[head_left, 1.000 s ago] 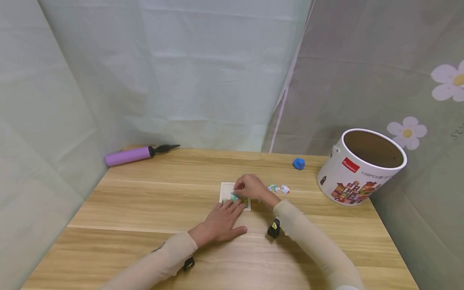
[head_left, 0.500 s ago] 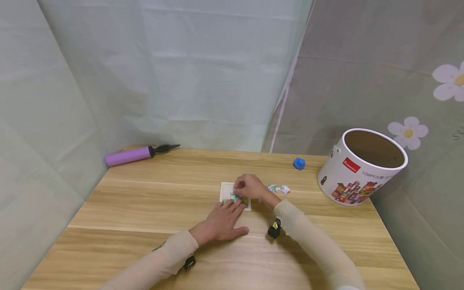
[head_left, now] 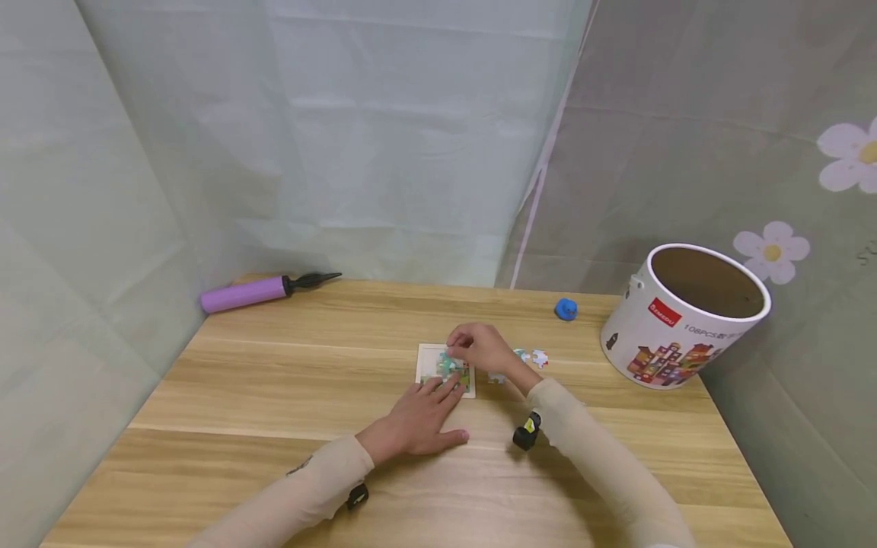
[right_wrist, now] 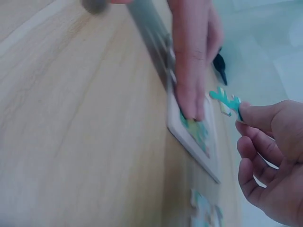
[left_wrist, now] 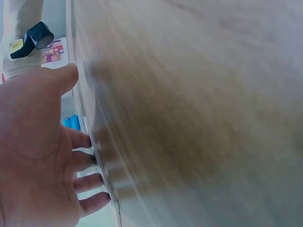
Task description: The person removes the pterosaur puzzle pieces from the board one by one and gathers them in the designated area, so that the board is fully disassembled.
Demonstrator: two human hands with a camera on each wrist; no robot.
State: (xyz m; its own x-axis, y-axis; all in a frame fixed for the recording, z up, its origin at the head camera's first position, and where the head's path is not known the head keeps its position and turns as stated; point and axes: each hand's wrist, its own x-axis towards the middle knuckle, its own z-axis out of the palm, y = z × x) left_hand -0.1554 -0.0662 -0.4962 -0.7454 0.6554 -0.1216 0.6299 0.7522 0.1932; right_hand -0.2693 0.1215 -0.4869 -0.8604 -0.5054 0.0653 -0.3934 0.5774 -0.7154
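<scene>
A small jigsaw puzzle in a pale square frame (head_left: 420,365) lies on the table, part of its green and teal picture showing. My left hand (head_left: 421,418) presses on its near edge with straight fingers, the thumb spread to the side. Over the far side of the frame, my right hand (head_left: 485,352) pinches a teal puzzle piece (right_wrist: 220,96) between thumb and forefinger, raised off the board in the right wrist view. Right of the frame lie loose puzzle pieces (head_left: 540,358), some of them partly hidden by the right wrist.
A blue toy duck (head_left: 566,309) stands near the back edge. To its right is a large white printed bucket (head_left: 674,335). A purple hand pump (head_left: 243,294) lies at the back left. Cloth sheets (head_left: 384,137) hang behind and beside the wooden table (head_left: 274,396).
My right hand has shifted slightly right and up off the board, uncovering more of the puzzle and a loose piece by its wrist. The left hand stays in place.
</scene>
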